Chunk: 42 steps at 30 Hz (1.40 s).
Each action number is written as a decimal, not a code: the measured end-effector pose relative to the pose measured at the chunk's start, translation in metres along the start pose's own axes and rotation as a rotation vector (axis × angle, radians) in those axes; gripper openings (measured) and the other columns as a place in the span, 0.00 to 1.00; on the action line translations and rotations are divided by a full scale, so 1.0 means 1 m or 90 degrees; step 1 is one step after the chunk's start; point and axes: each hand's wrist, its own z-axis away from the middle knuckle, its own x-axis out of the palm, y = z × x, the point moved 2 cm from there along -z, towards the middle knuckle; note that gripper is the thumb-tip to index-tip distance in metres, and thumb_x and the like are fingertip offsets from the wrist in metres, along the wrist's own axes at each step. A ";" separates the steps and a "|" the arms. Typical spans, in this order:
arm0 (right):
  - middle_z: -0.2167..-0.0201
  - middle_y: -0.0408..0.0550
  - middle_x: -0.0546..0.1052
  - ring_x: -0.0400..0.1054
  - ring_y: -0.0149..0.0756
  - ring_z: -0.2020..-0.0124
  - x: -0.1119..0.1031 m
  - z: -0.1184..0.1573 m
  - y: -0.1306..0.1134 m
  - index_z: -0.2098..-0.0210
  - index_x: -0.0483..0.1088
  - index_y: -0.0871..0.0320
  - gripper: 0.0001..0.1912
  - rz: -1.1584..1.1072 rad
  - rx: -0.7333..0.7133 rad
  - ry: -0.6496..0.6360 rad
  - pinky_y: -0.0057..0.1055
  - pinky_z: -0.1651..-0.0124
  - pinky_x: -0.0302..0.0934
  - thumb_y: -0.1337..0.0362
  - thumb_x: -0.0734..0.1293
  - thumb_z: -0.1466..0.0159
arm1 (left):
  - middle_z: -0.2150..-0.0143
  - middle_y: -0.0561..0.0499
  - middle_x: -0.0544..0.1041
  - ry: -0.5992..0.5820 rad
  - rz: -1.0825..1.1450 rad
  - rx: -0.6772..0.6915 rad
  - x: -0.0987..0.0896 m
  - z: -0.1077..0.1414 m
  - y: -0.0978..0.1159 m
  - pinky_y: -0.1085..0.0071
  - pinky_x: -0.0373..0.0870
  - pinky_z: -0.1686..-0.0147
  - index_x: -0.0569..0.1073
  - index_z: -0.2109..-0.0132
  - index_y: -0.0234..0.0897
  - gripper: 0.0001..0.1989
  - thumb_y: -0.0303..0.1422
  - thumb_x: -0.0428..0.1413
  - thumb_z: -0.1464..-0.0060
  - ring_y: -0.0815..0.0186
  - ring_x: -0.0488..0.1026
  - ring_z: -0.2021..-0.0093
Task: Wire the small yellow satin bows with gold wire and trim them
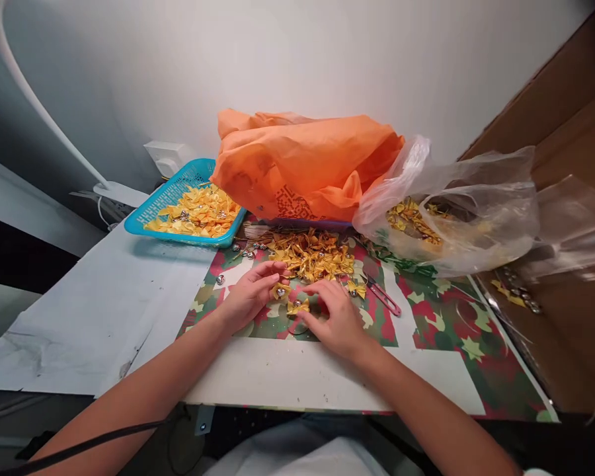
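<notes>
Yellow ribbon bows with small silver bells lie about my hands. My left hand [254,294] is closed on a bow with a bell [280,291], held at the fingertips and thumb. Close to it on the right, my right hand [338,318] pinches a second bow with a bell [297,307], its thumb at the bow's edge. Just behind both hands spreads a loose pile of yellow bows [317,256]. Right of my right hand lies another bow with a bell [356,289]. The far fingers of my right hand are partly hidden.
A blue basket [143,228] of bows stands back left, beside a lamp base [121,194]. An orange bag [302,162] and a clear plastic bag [496,225] stand behind. Pink-handled snips [384,297] lie right; loose bells [248,254] lie left. A cardboard box [570,277] borders the right.
</notes>
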 end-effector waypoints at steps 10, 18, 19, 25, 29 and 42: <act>0.67 0.44 0.79 0.70 0.31 0.69 0.004 -0.005 -0.008 0.60 0.73 0.57 0.07 -0.196 0.050 0.077 0.27 0.66 0.64 0.66 0.69 0.39 | 0.61 0.51 0.68 -0.162 -0.087 0.156 0.011 0.011 -0.008 0.70 0.72 0.58 0.77 0.64 0.38 0.03 0.28 0.63 0.48 0.67 0.70 0.60; 0.68 0.46 0.79 0.73 0.33 0.65 0.003 -0.006 -0.007 0.67 0.76 0.55 0.05 -0.198 -0.033 0.122 0.30 0.62 0.68 0.71 0.69 0.40 | 0.55 0.50 0.62 -0.210 -0.145 0.247 0.015 0.019 -0.014 0.71 0.73 0.55 0.70 0.61 0.41 0.09 0.21 0.57 0.44 0.66 0.69 0.50; 0.68 0.46 0.80 0.74 0.34 0.65 0.003 -0.006 -0.006 0.68 0.76 0.55 0.06 -0.206 -0.045 0.126 0.31 0.62 0.68 0.71 0.68 0.39 | 0.54 0.50 0.62 -0.205 -0.161 0.254 0.016 0.020 -0.014 0.71 0.73 0.54 0.70 0.61 0.41 0.10 0.21 0.56 0.44 0.65 0.68 0.48; 0.69 0.47 0.80 0.74 0.34 0.66 -0.002 -0.006 -0.001 0.67 0.76 0.55 0.05 -0.210 -0.069 0.159 0.31 0.64 0.69 0.71 0.69 0.39 | 0.56 0.50 0.65 -0.106 -0.183 0.176 0.015 0.019 -0.002 0.73 0.73 0.62 0.69 0.59 0.41 0.07 0.28 0.56 0.45 0.68 0.69 0.58; 0.69 0.48 0.80 0.74 0.34 0.66 -0.005 -0.005 0.002 0.67 0.76 0.56 0.04 -0.206 -0.073 0.170 0.31 0.63 0.70 0.71 0.69 0.39 | 0.67 0.55 0.68 -0.122 -0.231 0.029 0.018 0.016 0.004 0.76 0.69 0.73 0.66 0.57 0.40 0.04 0.32 0.52 0.40 0.72 0.67 0.72; 0.71 0.47 0.78 0.72 0.32 0.69 -0.007 0.000 0.006 0.70 0.77 0.57 0.02 -0.287 0.056 0.142 0.24 0.77 0.61 0.67 0.71 0.41 | 0.72 0.55 0.72 -0.145 -0.253 0.073 0.021 0.013 -0.007 0.75 0.69 0.72 0.71 0.57 0.38 0.08 0.35 0.57 0.41 0.72 0.70 0.73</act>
